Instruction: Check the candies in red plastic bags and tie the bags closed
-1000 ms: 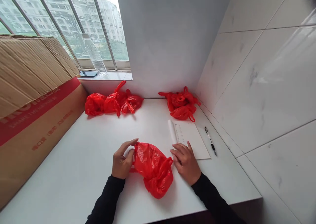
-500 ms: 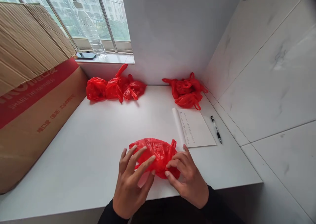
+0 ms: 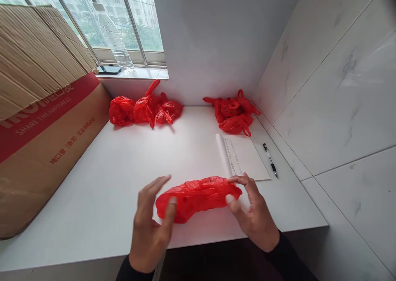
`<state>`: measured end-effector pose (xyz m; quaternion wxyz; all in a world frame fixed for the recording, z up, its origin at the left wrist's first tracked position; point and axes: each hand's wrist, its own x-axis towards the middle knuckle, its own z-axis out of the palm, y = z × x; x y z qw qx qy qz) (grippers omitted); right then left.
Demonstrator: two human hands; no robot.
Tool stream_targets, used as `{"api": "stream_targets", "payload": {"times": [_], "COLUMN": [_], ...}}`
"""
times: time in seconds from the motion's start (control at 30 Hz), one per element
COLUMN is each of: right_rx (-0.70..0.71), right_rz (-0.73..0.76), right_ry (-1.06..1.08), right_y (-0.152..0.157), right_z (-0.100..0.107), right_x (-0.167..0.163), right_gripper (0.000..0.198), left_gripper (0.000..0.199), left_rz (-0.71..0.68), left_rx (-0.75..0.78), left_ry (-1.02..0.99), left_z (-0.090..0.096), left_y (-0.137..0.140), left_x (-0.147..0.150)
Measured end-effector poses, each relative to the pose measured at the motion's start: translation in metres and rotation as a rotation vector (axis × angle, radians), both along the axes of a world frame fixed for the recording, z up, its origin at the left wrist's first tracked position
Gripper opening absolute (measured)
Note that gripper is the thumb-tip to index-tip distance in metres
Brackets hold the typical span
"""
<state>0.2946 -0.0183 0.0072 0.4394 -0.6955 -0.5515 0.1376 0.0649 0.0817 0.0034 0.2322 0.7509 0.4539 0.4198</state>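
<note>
A crumpled red plastic bag [image 3: 198,196] lies stretched sideways near the front edge of the white table, its long side toward me. Around its left end is my left hand [image 3: 151,223], thumb and fingers spread wide; the thumb overlaps the bag in view. My right hand [image 3: 253,211] is at the other end, also with thumb and fingers apart, the fingertips at the bag's edge. Whether the fingertips touch the plastic I cannot tell. Both hands are slightly blurred.
Tied red bags [image 3: 144,112] sit at the back left, and a heap of red bags [image 3: 233,114] at the back right. An open notebook [image 3: 249,157] and a pen [image 3: 270,160] lie at right. A large cardboard box [image 3: 46,145] stands left; a water bottle [image 3: 116,43] and phone [image 3: 108,69] rest on the windowsill.
The front bag has gone from a bunched shape to a longer, flatter one. My hands have moved apart, left hand leftward and right hand rightward, and the right fingers have opened from their pinch.
</note>
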Motion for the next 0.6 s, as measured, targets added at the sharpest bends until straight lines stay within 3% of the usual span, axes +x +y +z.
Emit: {"api": "stream_targets", "payload": {"times": [0.1, 0.2, 0.3, 0.4, 0.5, 0.6], "right_rx": [-0.002, -0.002, -0.054, -0.032, 0.110, 0.417], "right_rz": [0.134, 0.101, -0.024, -0.087, -0.135, -0.172], "right_ry": [-0.043, 0.056, 0.297, 0.462, 0.472, 0.295], "right_y": [0.005, 0.002, -0.007, -0.012, -0.014, -0.016], "right_z": [0.006, 0.010, 0.011, 0.013, 0.019, 0.036], "right_x": [-0.011, -0.012, -0.005, 0.001, -0.003, -0.019], "right_gripper": [0.031, 0.015, 0.019, 0.019, 0.017, 0.035], "left_gripper": [0.038, 0.020, 0.013, 0.013, 0.023, 0.047], "left_rz": [-0.208, -0.192, -0.083, 0.056, 0.101, 0.023], "left_rx": [0.212, 0.242, 0.095, -0.172, -0.258, -0.086], "left_ry": [0.129, 0.103, -0.024, -0.155, -0.246, -0.155], "left_z": [0.003, 0.002, 0.003, 0.009, 0.019, 0.030], "left_y": [-0.004, -0.003, -0.001, -0.002, -0.009, -0.020], "left_x": [0.013, 0.016, 0.009, 0.001, -0.002, 0.003]}}
